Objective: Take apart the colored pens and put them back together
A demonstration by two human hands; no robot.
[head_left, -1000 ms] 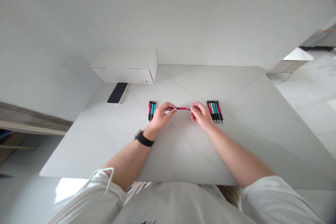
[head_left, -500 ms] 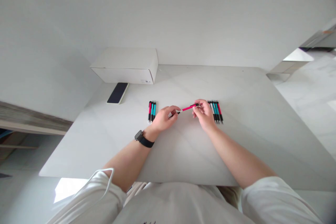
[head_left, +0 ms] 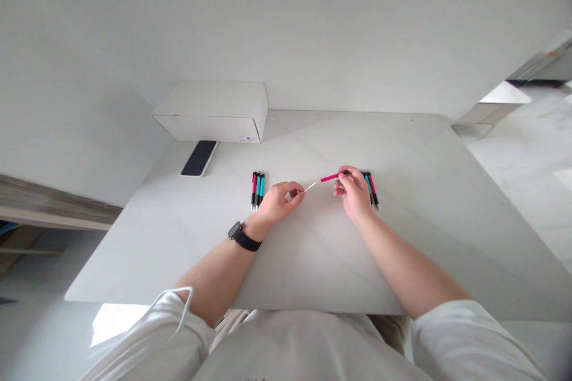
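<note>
- Head view: the left hand (head_left: 279, 202) pinches a thin white refill (head_left: 308, 187), its fingers closed narrowly, the tip aimed toward a red pen barrel (head_left: 333, 177).
- The right hand (head_left: 353, 193) grips that barrel, apart from the refill.
- One pen row (head_left: 258, 189) lies left of the barrel, another (head_left: 370, 189) right of it.
- Risk: a misaligned refill could bend; a loose pinch could drop either piece, which might roll across the table (head_left: 313, 262).

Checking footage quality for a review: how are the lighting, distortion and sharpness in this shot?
Head view: light is soft, with faint shadows on the white tabletop; a bright patch of glare sits low left; the wide lens slants the table's edges and stretches the forearms; the pens look sharp.
</note>
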